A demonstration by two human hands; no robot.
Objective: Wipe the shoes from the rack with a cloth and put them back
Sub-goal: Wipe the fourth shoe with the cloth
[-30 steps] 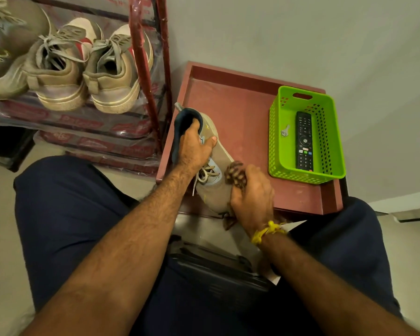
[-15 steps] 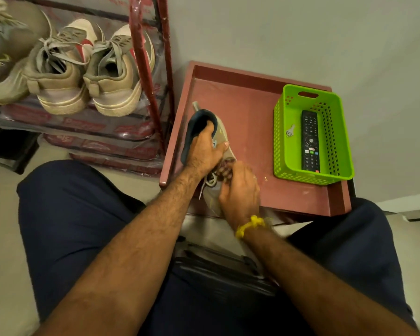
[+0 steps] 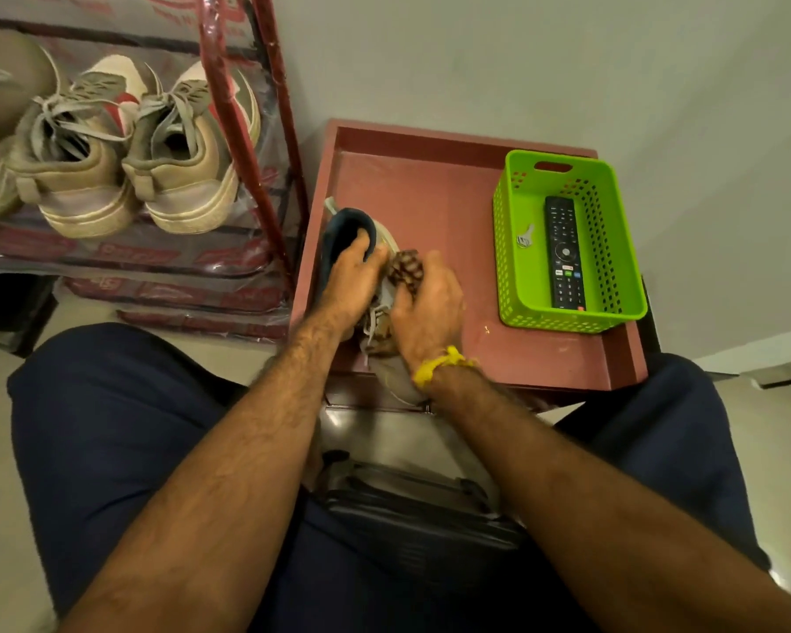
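left hand (image 3: 349, 285) clasped, right hand (image 3: 430, 308) clenched

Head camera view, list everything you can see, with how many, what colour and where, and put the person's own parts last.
shoe being wiped: one, beige with a dark lining, over the near left part of the tray
cloth: one, brown patterned, against that shoe
tray: one, reddish brown, centre
basket: one, bright green, right side of the tray
remote: one, black, in the basket
key: one, silver, in the basket beside the remote
shoes on the rack: one beige pair, plus part of another at the far left
rack: one, red frame, left
case: one, black, between the knees
left hand: holds the shoe's opening
right hand: holds the cloth, yellow thread on its wrist
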